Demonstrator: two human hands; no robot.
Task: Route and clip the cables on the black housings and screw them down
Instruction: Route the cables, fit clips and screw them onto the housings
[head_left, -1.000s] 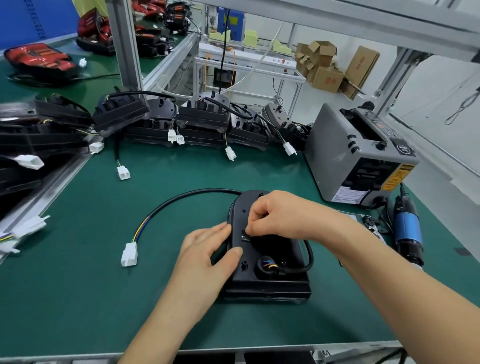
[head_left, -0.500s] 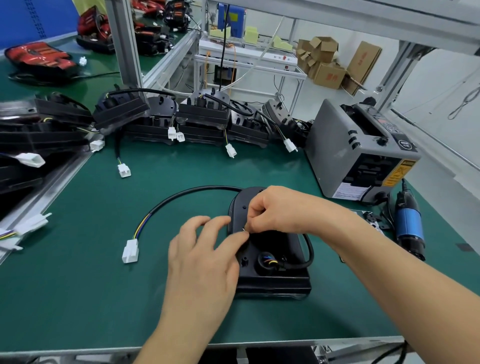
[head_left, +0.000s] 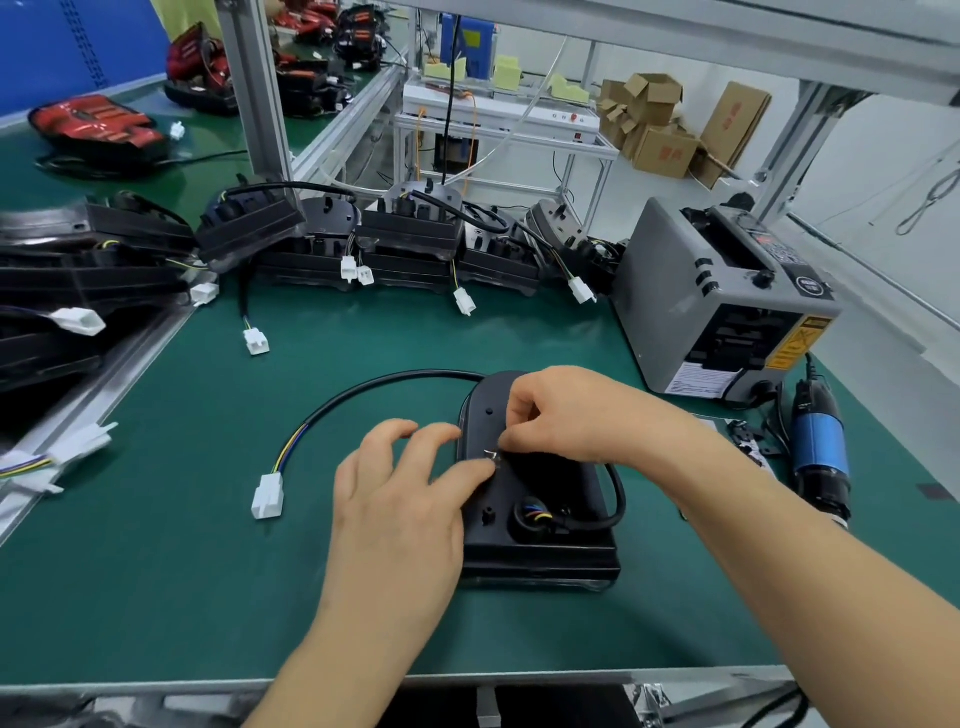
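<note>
The black housing (head_left: 545, 483) lies flat on the green mat (head_left: 156, 519), just in front of the person and with its back side up, so the cable channel and screw holes are within reach of both hands. Its cable (head_left: 363, 387) leaves a round socket near the front and loops round the right side. It passes under the right hand and then swings out in a wide arc to the left, ending in a white plug (head_left: 267, 496) that lies loose on the mat. That slack likely leaves the cable free to be pressed into place.

The right hand (head_left: 566, 415) reaches in from the right over the far half of the housing, wrist raised. Its fingers are curled down and pinch a small metal part (head_left: 491, 455) against the left edge of the housing; it is too small to tell whether it is a screw or a clip. The left hand (head_left: 400, 493) comes up from below with its fingers spread and relaxed beside the housing. It grasps nothing; its thumb tip touches the housing just by the part, probably to steady it.

A blue screwdriver (head_left: 821, 452) lies untouched at the right, near a grey machine (head_left: 727, 312), so the screwing appears not yet begun. More housings (head_left: 405, 244) stand in a row at the back.
</note>
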